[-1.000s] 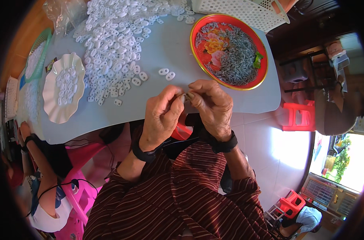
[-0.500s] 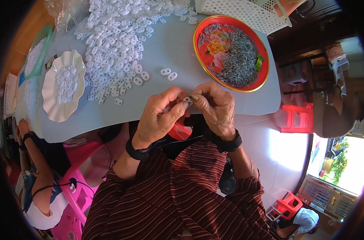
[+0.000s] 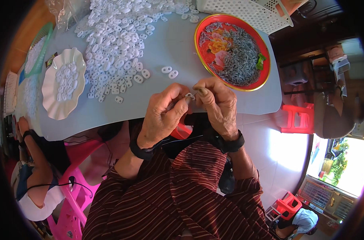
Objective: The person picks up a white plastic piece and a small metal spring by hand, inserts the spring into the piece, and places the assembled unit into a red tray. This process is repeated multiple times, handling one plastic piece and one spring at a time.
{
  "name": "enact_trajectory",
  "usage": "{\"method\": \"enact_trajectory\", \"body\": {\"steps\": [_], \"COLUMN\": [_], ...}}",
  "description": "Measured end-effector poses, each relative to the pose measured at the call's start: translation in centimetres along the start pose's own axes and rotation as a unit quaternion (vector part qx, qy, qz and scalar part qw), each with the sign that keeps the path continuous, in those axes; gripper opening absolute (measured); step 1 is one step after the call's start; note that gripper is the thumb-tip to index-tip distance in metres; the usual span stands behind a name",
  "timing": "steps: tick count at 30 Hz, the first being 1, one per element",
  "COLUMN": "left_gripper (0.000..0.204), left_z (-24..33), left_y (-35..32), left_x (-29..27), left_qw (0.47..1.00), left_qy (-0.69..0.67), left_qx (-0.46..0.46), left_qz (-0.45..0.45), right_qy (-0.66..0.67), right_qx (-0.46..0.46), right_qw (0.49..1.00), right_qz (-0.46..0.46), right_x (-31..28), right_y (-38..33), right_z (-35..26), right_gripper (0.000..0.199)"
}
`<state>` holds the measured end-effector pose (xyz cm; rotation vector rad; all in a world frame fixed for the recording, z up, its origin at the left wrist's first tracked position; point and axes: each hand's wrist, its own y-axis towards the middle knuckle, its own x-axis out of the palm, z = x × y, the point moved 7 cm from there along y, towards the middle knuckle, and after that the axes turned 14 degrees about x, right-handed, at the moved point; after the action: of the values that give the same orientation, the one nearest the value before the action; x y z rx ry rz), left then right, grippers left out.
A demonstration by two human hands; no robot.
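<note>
My left hand [image 3: 162,116] pinches a small white two-hole plastic piece [image 3: 190,95] between thumb and fingertips, just off the table's near edge. Close beside it, my right hand [image 3: 222,109] has its thumb and index finger pressed together; whatever lies between them is too small to make out. Two similar white pieces [image 3: 169,72] lie apart on the table beyond my hands. A large heap of them [image 3: 114,44] spreads over the table to the left. Small grey metal pins [image 3: 242,60] fill much of a round red tray [image 3: 205,52] at the right.
A cream scalloped dish [image 3: 50,98] holding white pieces stands left on the grey table [image 3: 172,42]. Behind it is a green basket [image 3: 49,34]. A perforated white basket [image 3: 246,14] sits at the far right. Another person's arm [image 3: 38,154] shows at left, near a pink chair [image 3: 74,196].
My right thumb and index finger have drawn slightly up and away from the white piece. My left hand still holds it, having shifted slightly right.
</note>
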<state>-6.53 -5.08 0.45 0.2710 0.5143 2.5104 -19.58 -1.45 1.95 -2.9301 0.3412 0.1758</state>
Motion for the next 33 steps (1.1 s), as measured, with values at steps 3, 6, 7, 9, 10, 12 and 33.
{"method": "enact_trajectory", "body": {"steps": [3, 6, 7, 9, 10, 12, 33], "left_gripper": [0.011, 0.011, 0.011, 0.011, 0.011, 0.012, 0.029], "left_z": [0.1, 0.4, 0.4, 0.6, 0.6, 0.3, 2.3], "left_y": [0.0, 0.2, 0.3, 0.2, 0.1, 0.3, 2.4], "left_x": [-0.1, -0.1, -0.1, -0.1, -0.1, 0.0, -0.4], "left_qw": [1.0, 1.0, 1.0, 0.999, 0.998, 0.999, 0.84], "left_qy": [0.01, 0.018, 0.018, 0.044, 0.046, 0.035, 0.522], "left_qx": [0.018, 0.022, 0.021, 0.03, 0.028, 0.013, 0.147], "left_qz": [0.009, 0.009, 0.009, 0.009, 0.01, 0.014, -0.035], "right_qy": [0.038, -0.002, -0.019, -0.033, -0.025, -0.018, 0.05], "right_qx": [-0.008, -0.009, -0.016, -0.021, -0.019, -0.022, -0.053], "right_qw": [0.999, 1.0, 1.0, 0.999, 1.0, 1.0, 0.997], "right_qz": [-0.017, -0.016, -0.009, -0.007, -0.001, 0.008, -0.03], "right_x": [0.2, 0.1, 0.1, 0.4, 0.4, 0.3, 0.4], "right_y": [0.0, 0.2, 0.2, 0.0, -0.1, 0.0, -0.3], "right_z": [0.3, 0.4, 0.2, 0.1, 0.1, -0.1, 0.5], "right_gripper": [0.018, 0.018, 0.018, 0.018, 0.017, 0.017, 0.011]}}
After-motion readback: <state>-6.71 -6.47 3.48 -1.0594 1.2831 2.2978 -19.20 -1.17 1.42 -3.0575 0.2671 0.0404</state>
